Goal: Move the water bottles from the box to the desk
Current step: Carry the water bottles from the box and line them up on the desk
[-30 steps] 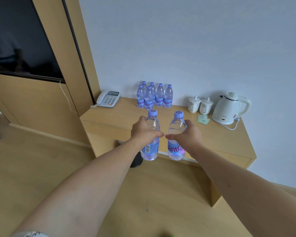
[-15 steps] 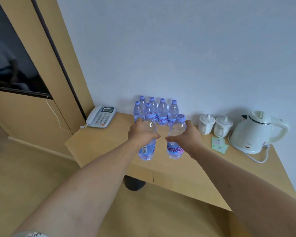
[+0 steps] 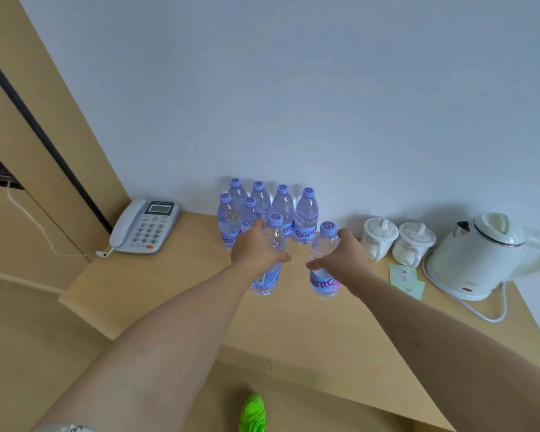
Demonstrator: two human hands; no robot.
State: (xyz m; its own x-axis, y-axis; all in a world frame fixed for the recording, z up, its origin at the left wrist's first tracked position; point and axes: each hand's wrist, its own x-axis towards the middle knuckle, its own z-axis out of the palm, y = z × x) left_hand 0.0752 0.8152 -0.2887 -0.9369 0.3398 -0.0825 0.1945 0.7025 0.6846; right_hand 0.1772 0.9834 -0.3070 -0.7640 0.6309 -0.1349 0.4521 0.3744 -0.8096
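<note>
My left hand grips a clear water bottle with a purple cap, upright over the wooden desk. My right hand grips a second bottle of the same kind, upright beside the first. Both bottles are just in front of a cluster of several matching bottles that stand at the back of the desk against the wall. Whether the two held bottles touch the desk top, I cannot tell. The box is out of view.
A white telephone sits at the desk's left back corner. To the right stand two white lidded cups, a green paper card and a white electric kettle with its cord. A green shoe shows on the floor below.
I have come closer to the desk. Both hands carried their bottles forward, from in front of the desk's edge to over its top, near the standing bottles.
</note>
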